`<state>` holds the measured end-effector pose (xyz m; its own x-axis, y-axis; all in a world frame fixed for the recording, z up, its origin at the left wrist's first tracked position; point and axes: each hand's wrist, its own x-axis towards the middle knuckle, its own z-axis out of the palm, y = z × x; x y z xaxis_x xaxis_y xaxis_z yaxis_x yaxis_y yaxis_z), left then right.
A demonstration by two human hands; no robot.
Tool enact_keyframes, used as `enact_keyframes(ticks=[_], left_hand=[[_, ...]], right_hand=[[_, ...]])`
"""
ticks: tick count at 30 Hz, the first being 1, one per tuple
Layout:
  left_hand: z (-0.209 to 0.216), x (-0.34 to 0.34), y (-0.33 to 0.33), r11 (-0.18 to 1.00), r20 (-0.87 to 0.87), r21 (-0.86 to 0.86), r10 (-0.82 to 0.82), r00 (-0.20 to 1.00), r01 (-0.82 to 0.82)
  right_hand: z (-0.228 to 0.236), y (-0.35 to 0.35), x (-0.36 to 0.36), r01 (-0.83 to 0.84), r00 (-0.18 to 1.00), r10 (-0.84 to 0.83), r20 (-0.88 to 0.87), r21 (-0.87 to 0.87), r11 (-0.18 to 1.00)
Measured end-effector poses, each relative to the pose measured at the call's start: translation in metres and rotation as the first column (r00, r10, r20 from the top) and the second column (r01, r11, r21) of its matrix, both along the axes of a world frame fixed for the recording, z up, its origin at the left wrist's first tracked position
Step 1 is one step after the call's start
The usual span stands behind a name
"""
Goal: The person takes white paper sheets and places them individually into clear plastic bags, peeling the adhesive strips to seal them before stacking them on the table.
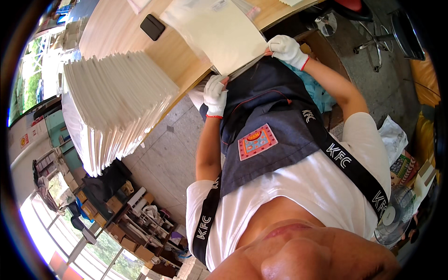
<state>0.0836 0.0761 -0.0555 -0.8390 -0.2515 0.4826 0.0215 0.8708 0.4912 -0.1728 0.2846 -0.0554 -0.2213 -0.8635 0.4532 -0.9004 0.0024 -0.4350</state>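
A flat cream sheet (235, 35) lies on the wooden table, and its near end reaches the table's edge in front of my lap. Clear plastic (186, 35) shows along its left side, and a see-through strip runs along its near end, like a bag around it. My left hand (215, 95), in a white knitted glove with a red cuff, is closed at the near left corner of this plastic. At the near right corner my right hand (288, 50), gloved the same way, is closed too. Bare fingertips show on both hands. Exactly how each finger grips is hidden.
On the table's left stands a tall stack of white, plastic-wrapped flat packs (116, 93). A black phone-like case (152, 27) lies beyond it. A wheeled chair (378, 39) stands at the far right, a fan (396, 212) at the lower right. Shelves with boxes (135, 228) line the lower left.
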Motion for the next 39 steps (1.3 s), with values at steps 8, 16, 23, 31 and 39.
enact_keyframes(ticks=[8,16,23,31,39], left_hand=[[-0.025,-0.019,0.020,0.466,0.144,0.814,0.417,0.898,-0.347],[-0.032,-0.028,0.023,-0.360,0.132,0.932,0.463,0.876,0.050],[0.044,-0.024,0.022,0.389,0.130,0.890,0.279,0.951,-0.236],[0.275,0.054,0.019,0.872,-0.045,0.328,0.398,0.916,-0.363],[0.370,0.151,-0.099,0.532,-0.400,0.297,0.823,0.402,-0.793]], right_hand=[[-0.025,-0.031,0.041,0.526,0.363,-0.352,0.863,0.122,0.842],[-0.050,-0.020,0.021,0.544,-0.177,-0.287,0.941,0.337,0.769],[-0.009,-0.020,0.023,0.172,0.135,-0.384,0.913,0.360,0.917],[0.119,-0.102,0.071,0.172,-0.127,0.157,0.979,-0.134,0.976],[0.314,-0.270,0.155,-0.431,0.172,0.442,0.880,-0.336,0.838]])
